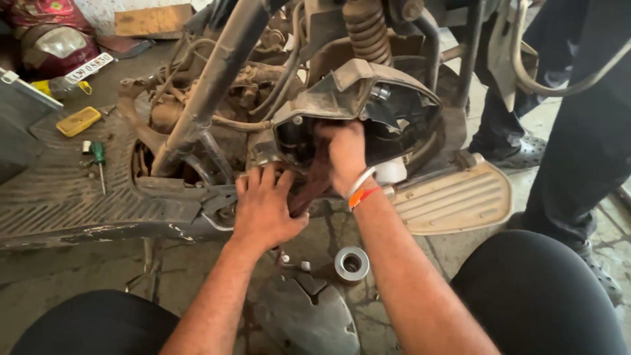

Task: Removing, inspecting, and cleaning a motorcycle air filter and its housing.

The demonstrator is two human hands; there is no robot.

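Stripped scooter underside: left hand (263,207), fingers spread, pressed flat on the grimy metal frame edge (197,197); right hand (343,154) curled inside the open black plastic housing (358,98), apparently gripping something unseen; silver metal ring (351,264) on the floor below.

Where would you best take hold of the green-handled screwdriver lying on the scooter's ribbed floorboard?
Grip the green-handled screwdriver by its thick green handle at the top end, coming down from above with the fingers across it. It lies flat on the ribbed floorboard with its thin shaft pointing toward the camera wearer, and the handle is the widest part. The small bits beside it probably leave enough room.
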